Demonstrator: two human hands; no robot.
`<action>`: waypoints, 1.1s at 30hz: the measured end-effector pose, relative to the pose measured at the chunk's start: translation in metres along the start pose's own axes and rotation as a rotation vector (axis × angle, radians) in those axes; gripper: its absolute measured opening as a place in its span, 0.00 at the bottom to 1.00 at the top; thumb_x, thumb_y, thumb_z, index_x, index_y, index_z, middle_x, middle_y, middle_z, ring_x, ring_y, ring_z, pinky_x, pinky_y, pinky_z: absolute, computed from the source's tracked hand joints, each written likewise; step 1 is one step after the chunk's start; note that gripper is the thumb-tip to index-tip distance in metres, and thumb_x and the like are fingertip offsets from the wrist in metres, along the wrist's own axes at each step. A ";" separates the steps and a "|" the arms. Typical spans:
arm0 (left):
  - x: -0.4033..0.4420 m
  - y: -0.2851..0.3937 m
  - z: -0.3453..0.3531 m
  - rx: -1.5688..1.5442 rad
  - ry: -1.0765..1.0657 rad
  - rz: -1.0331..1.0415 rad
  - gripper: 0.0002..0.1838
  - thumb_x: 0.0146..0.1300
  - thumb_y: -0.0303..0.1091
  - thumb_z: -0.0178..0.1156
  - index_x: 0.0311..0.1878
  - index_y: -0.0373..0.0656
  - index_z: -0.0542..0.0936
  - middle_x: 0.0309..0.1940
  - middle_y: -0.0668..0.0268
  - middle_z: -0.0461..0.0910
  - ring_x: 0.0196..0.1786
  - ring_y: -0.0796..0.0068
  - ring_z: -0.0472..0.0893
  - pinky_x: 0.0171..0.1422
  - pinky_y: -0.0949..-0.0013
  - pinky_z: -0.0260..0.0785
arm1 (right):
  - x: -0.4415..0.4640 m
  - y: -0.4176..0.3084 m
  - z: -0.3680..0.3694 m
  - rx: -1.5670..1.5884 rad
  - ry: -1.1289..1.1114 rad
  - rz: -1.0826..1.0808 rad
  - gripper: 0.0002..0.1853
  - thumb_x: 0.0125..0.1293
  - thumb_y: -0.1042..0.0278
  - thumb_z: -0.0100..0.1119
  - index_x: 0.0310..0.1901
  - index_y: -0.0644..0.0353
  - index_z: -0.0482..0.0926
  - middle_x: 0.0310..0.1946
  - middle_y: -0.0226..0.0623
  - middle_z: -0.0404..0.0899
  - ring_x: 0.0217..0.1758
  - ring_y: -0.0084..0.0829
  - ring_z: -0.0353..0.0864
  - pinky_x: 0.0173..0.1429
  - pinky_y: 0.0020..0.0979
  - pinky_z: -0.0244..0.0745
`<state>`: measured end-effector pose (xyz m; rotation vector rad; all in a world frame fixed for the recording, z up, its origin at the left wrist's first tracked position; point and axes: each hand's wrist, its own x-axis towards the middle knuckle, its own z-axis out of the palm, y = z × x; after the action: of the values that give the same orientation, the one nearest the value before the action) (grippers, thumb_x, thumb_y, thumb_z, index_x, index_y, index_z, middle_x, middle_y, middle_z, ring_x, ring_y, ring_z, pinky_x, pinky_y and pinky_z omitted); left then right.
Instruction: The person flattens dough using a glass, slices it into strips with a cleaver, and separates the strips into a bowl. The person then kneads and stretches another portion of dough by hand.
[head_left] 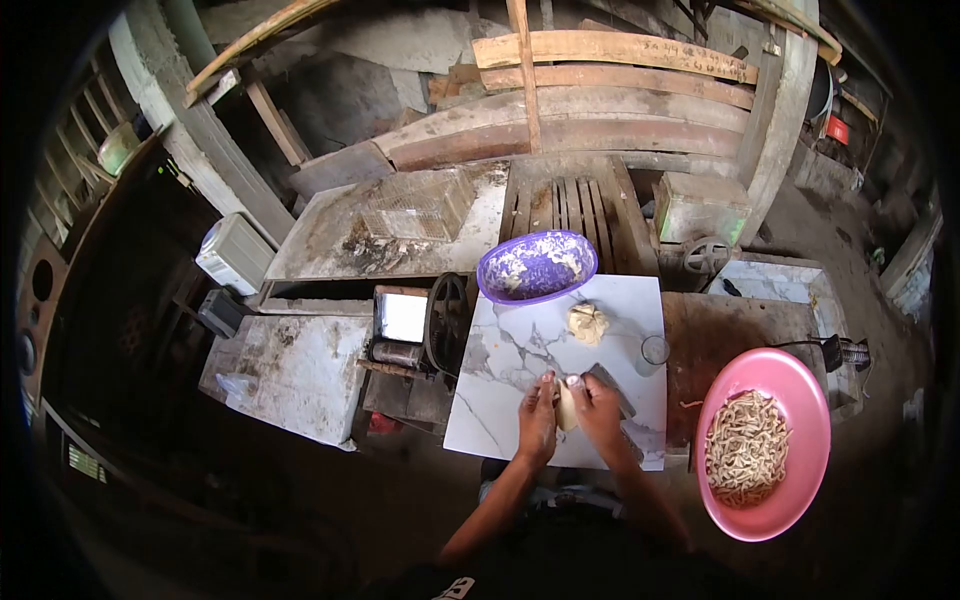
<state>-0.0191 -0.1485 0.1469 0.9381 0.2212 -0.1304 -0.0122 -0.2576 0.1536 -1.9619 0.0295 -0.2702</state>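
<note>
Between my two hands is a piece of pale dough (566, 410), over the marble-patterned board. My left hand (538, 418) grips its left side, and my right hand (597, 408) holds its right side, with both thumbs near its top edge. A larger lump of dough (587, 323) lies on the board (500, 350) beyond my hands. Close to my right hand, a grey flat tool (612, 388) rests on the board, partly hidden. A clear glass (655, 350) stands near the board's right edge.
A purple basin (538, 268) smeared with dough sits at the board's far edge. To the right is a pink basin (765, 445) of dough strips. A hand-wheeled machine (445, 325) stands left of the board. Farther back are a wire cage (420, 205) and a metal tin (702, 208).
</note>
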 end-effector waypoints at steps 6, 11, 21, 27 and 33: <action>0.002 0.001 -0.002 0.187 0.072 -0.172 0.25 0.77 0.52 0.45 0.40 0.38 0.80 0.29 0.69 0.78 0.29 0.81 0.75 0.34 0.74 0.68 | -0.009 -0.007 0.002 0.017 -0.019 -0.084 0.15 0.70 0.63 0.55 0.31 0.68 0.74 0.19 0.49 0.71 0.20 0.33 0.65 0.29 0.36 0.66; -0.002 0.002 0.000 0.562 0.089 0.307 0.23 0.75 0.46 0.51 0.27 0.39 0.76 0.17 0.70 0.74 0.19 0.82 0.70 0.24 0.71 0.64 | -0.009 -0.003 0.012 -0.194 0.082 -0.018 0.18 0.69 0.58 0.55 0.29 0.67 0.77 0.23 0.56 0.76 0.27 0.55 0.78 0.30 0.45 0.69; -0.003 0.006 0.001 1.101 0.193 0.844 0.12 0.68 0.37 0.61 0.31 0.38 0.81 0.20 0.55 0.79 0.20 0.69 0.79 0.26 0.65 0.68 | -0.019 0.012 0.051 0.260 0.452 0.116 0.26 0.77 0.54 0.44 0.24 0.68 0.70 0.14 0.37 0.64 0.21 0.22 0.59 0.26 0.36 0.59; 0.001 0.008 0.002 0.976 0.229 0.564 0.16 0.67 0.42 0.62 0.27 0.40 0.81 0.18 0.53 0.77 0.21 0.56 0.80 0.25 0.62 0.68 | 0.006 0.013 0.036 0.244 0.477 0.114 0.30 0.75 0.55 0.50 0.19 0.72 0.65 0.11 0.39 0.54 0.19 0.23 0.54 0.24 0.39 0.54; 0.015 0.016 -0.006 0.793 0.305 0.507 0.28 0.71 0.45 0.59 0.19 0.35 0.69 0.12 0.65 0.62 0.21 0.83 0.59 0.22 0.66 0.56 | 0.022 0.050 0.030 0.258 0.377 0.117 0.33 0.71 0.51 0.56 0.15 0.70 0.64 0.10 0.35 0.55 0.18 0.21 0.52 0.23 0.36 0.51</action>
<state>-0.0017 -0.1346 0.1518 1.7764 0.2066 0.4283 0.0208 -0.2535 0.1004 -1.6248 0.3366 -0.5359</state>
